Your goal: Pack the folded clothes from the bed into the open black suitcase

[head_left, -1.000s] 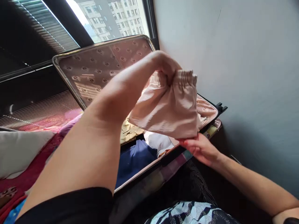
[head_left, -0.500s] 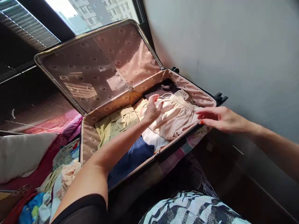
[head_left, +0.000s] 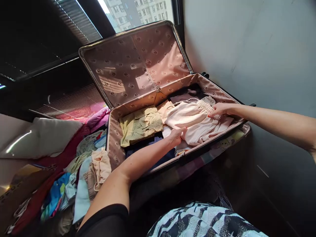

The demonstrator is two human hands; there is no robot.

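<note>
Pale pink shorts (head_left: 189, 115) with a gathered elastic waistband lie spread in the right part of an open suitcase (head_left: 145, 171). At the waistband, my right hand (head_left: 220, 110) is closed on the fabric, its thumb on top. My left hand (head_left: 175, 136) reaches over the front rim and pinches the near left edge of the shorts. Left of them sits a folded yellow-green garment (head_left: 142, 125). Beneath my left forearm a navy garment (head_left: 168, 154) shows in part. A dark garment (head_left: 186, 93) lies behind the shorts.
The suitcase lid (head_left: 138, 62) stands raised against the window side. A grey wall (head_left: 266, 59) is close on the right. Left of the case lie heaped clothes (head_left: 85, 177) and a white pillow (head_left: 44, 136).
The shorts, held up in the air a second ago, now lie in the suitcase. Both hands, apart from the cloth half a second ago, have come down onto its edges. The view has shifted left.
</note>
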